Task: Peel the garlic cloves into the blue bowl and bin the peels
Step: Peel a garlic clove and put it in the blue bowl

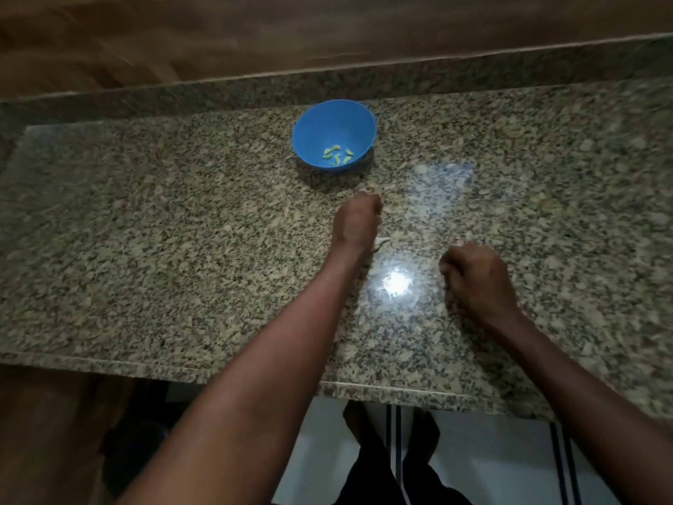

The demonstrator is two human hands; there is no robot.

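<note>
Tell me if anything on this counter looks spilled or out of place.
Little stands out. The blue bowl sits upright with the peeled cloves inside. A pale scrap, likely peel, lies loose on the counter beside the left hand. Both hands are curled; what the right hand holds cannot be told.

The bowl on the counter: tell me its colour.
Blue. The bowl shows clearly in the head view, with peeled garlic cloves lying inside.
</note>
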